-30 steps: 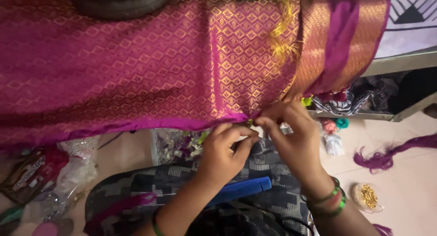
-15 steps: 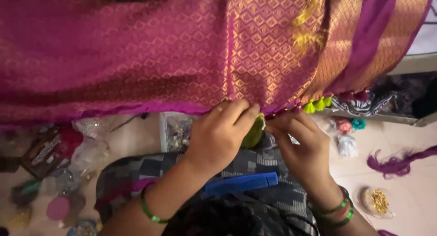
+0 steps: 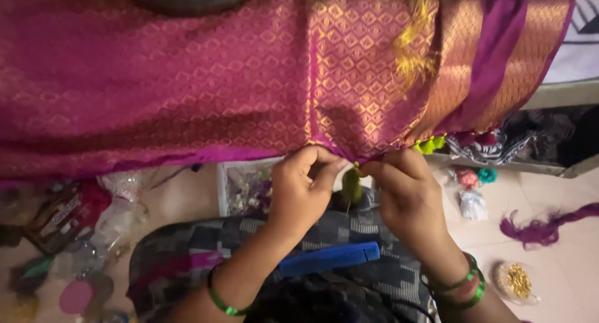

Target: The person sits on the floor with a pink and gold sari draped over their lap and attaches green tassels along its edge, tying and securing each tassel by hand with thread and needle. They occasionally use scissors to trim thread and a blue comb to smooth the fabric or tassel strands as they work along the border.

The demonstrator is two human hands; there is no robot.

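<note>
Centrally, I log: left hand (image 3: 304, 195) and right hand (image 3: 405, 195), fingers pinching the magenta-gold fabric (image 3: 249, 80) hem at lower middle; green tassel (image 3: 351, 186) hanging between them; blue comb (image 3: 329, 258) below.

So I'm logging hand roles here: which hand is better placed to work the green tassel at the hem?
Probably the right hand: its fingertips pinch the hem directly above the green tassel, while the left hand grips the fabric beside it, apparently steadying.
</note>
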